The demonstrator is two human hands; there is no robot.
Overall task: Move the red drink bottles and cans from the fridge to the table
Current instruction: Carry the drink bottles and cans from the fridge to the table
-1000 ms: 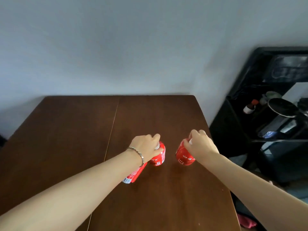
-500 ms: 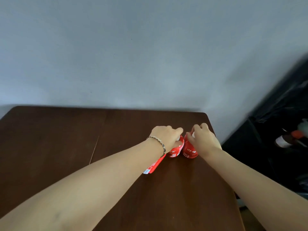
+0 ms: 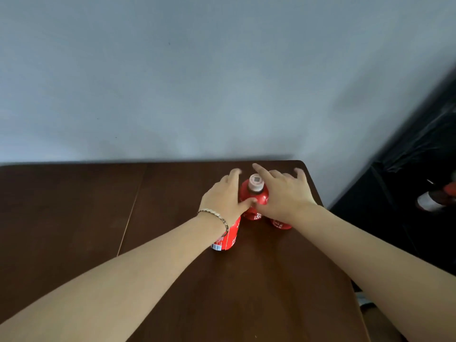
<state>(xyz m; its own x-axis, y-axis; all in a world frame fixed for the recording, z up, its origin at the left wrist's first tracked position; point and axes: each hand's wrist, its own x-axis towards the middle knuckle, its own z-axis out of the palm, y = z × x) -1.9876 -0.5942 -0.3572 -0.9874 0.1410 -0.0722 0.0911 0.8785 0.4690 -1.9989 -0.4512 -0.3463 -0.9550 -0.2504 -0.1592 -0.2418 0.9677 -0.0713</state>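
Three red drinks stand close together on the dark wooden table (image 3: 172, 280) near its far right corner. The middle one is a red bottle (image 3: 256, 197) with a white cap. A red can (image 3: 229, 236) stands partly hidden under my left wrist. A third red drink (image 3: 280, 223) shows only its base below my right hand. My left hand (image 3: 223, 198) has its fingers spread, and its thumb touches the middle bottle's shoulder. My right hand (image 3: 281, 193) is also spread wide, hovering over the bottle and the third drink, gripping nothing.
A grey wall rises right behind the table's far edge. A black shelf unit (image 3: 414, 169) stands to the right of the table, holding a blurred small bottle with a red cap (image 3: 431, 201). A seam (image 3: 130, 213) runs down the tabletop left of the drinks.
Both hands were closed over the tops of two red drinks; now the fingers have opened and let go. The drinks were pushed further back and closer together. My view tilted up.
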